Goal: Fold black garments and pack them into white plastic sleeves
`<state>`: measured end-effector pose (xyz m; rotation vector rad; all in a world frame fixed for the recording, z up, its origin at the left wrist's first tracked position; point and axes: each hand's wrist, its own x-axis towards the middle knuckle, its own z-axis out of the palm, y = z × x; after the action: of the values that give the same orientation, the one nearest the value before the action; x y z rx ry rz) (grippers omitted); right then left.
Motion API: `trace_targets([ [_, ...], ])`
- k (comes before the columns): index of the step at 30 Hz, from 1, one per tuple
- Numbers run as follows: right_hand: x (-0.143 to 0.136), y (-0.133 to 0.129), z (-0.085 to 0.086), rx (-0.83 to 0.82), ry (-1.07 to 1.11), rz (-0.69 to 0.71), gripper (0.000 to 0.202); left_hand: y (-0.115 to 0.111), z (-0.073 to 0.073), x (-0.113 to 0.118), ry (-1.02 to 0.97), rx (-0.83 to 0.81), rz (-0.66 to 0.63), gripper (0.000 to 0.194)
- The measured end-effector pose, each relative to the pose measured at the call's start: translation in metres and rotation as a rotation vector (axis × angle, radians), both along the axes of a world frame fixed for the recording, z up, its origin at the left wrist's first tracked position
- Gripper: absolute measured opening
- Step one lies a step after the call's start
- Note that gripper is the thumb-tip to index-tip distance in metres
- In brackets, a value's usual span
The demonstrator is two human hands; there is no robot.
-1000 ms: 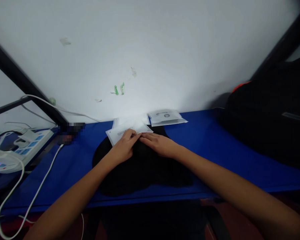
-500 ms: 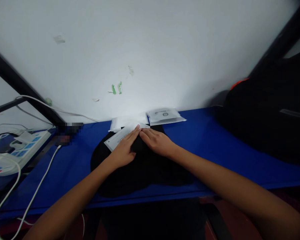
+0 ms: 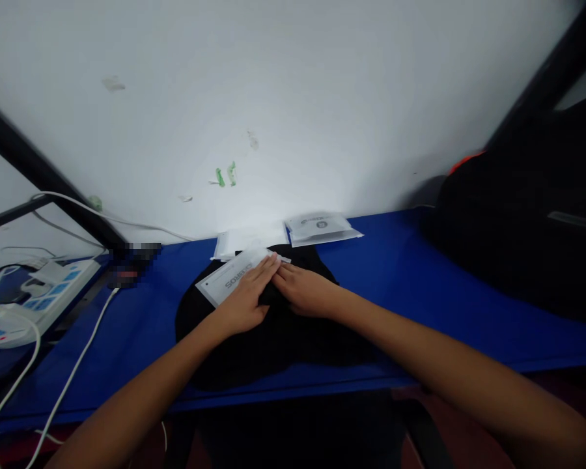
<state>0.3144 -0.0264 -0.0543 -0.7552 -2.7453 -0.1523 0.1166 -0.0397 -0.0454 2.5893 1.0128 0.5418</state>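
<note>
While both hands lay close together in the head view, three pale pouches were visible. The near pouch (image 3: 219, 284) lay partly under the fingers; the far left pouch (image 3: 228, 241) was washed out by glare; the far right pouch (image 3: 342, 226) bore a round dark mark. Contents of all three: could not be determined.

Surface: blue table (image 3: 390, 280), set against a white wall (image 3: 297, 98) with green marks (image 3: 231, 174) and scuffs. A black cloth (image 3: 278, 352) lay on the table beneath the hands. At left stood a white power strip (image 3: 61, 293), with a white cable (image 3: 97, 324) running nearby; at right, a bulky black object (image 3: 522, 247).

Near pouch: on the far left part of the black cloth, slanted, whitish, dark lettering along its face, small dark dot at its left corner.

Left hand (image 3: 248, 296): relaxed, fingers extended over the pouch, thumb apart. Right hand (image 3: 303, 288): fingers together at the pouch's right end; whether they pinched it could not be told.
</note>
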Motion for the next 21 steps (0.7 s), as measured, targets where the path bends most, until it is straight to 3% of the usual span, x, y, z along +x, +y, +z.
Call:
trace_targets([
  [4, -0.003, -0.001, 0.003, 0.028, 0.016, -0.013, 0.047, -0.003, 0.003, -0.002, 0.160, 0.073, 0.102, 0.092],
  [9, -0.007, -0.002, 0.002, 0.019, 0.001, -0.080, 0.047, -0.004, -0.002, -0.002, 0.301, 0.155, 0.291, 0.076],
  [16, -0.012, 0.000, -0.001, 0.156, 0.019, -0.142, 0.037, -0.001, -0.006, -0.001, 0.081, 0.076, 0.137, 0.089],
  [21, -0.008, 0.005, -0.001, 0.270, 0.054, -0.005, 0.033, -0.011, 0.003, 0.001, -0.034, 0.134, 0.047, 0.095],
])
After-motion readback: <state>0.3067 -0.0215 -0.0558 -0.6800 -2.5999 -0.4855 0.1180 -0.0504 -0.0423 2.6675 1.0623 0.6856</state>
